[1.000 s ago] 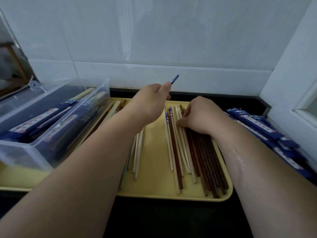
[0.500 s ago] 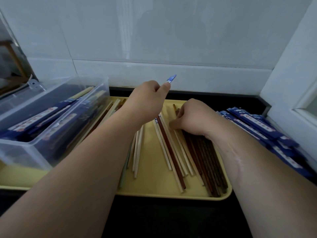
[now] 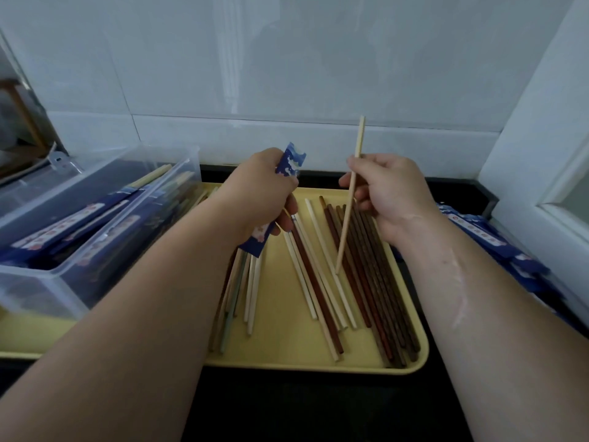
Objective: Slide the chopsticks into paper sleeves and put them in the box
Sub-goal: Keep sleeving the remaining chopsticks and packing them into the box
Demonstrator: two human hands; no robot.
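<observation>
Left hand [image 3: 261, 189]: is hovering over the far side of the tray, middle of the frame, its fingers curling tightly round a blue paper sleeve [image 3: 291, 162]. The sleeve's patterned top is sticking up past the knuckles and its lower end is poking out below the palm.
Right hand [image 3: 392, 193]: is hovering right of centre, thumb and fingers pinching a pale chopstick [image 3: 344, 231] in its upper half.
Pale chopstick: is standing nearly upright, leaning slightly. Whether its lower tip is touching the loose sticks, I cannot tell.
Yellow tray [image 3: 277, 346]: is sitting on the dark bench [image 3: 302, 409], carrying loose chopsticks [image 3: 376, 282] in pale, reddish and dark brown.
Clear box [image 3: 95, 250]: is resting at the left of the frame, holding sleeved chopsticks.
Spare sleeves [image 3: 516, 260]: are lying stacked at the right edge, beside the tray.
</observation>
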